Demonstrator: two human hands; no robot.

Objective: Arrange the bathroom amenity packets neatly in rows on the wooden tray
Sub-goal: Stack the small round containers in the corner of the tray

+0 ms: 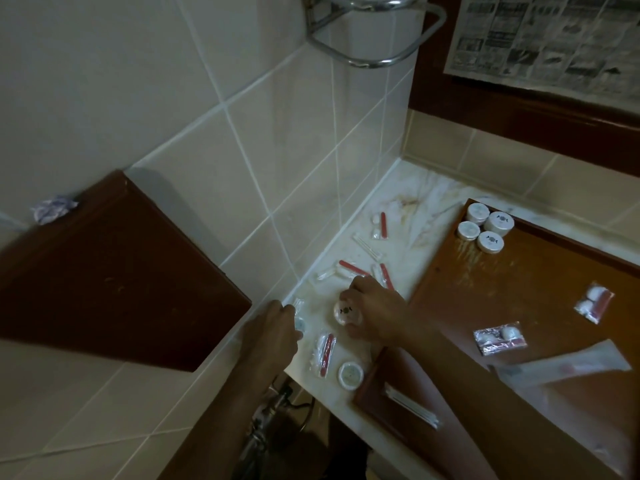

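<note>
So far only four round white lidded pots (pixel 485 227) and a few clear packets (pixel 500 338) sit on the brown wooden tray (pixel 540 271), while the right hand (pixel 375 315) grips a round clear-wrapped soap (pixel 344 311) and the left hand (pixel 277 327) pinches a small clear packet (pixel 299 313) on the marble desk (pixel 426 209), beside several loose red-striped packets (pixel 353 270).

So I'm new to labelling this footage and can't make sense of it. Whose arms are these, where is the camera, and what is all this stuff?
There is one picture, from a camera worn on a person's head, looking down at their own bare arms. They stand at a marble counter in a tiled corner. The right hand grips a small round amenity packet. The left hand touches a small clear packet by the wall. More packets with red sticks lie loose on the counter. The wooden tray on the right already holds four round white tubs and a few packets.
</note>
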